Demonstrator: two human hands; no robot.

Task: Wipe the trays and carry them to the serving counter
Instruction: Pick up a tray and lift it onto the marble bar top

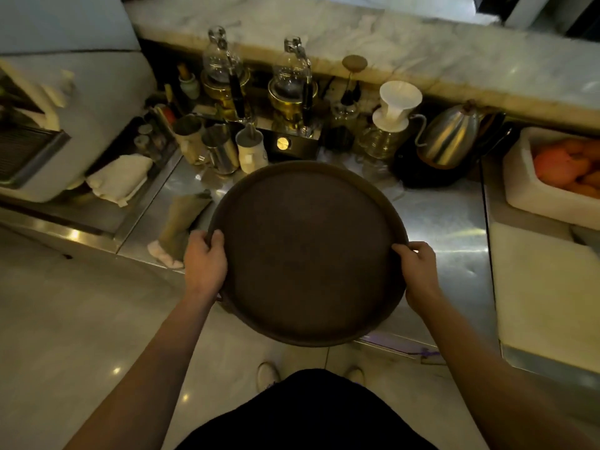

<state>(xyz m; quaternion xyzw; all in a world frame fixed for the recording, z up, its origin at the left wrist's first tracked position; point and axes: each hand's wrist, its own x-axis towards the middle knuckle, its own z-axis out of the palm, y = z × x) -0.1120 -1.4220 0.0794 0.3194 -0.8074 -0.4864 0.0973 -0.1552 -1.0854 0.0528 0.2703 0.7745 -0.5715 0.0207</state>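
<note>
Over the steel worktop [448, 222], the round dark-brown tray [308, 251] is clamped by left hand [205, 264] and right hand [418, 271] on opposite rims (probably keeps it level for carrying).

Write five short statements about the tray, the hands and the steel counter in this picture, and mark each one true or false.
1. Both hands grip the round brown tray by its rim. True: the left hand and right hand hold opposite sides.
2. Cups stand on the tray. False: its surface is bare.
3. A gooseneck kettle stands on the steel counter beyond the tray, to the right. True.
4. The right hand holds a cloth. False: it holds only the tray; a greenish cloth lies on the counter to the left.
5. The white bin at right is empty. False: it holds orange fruit.
</note>
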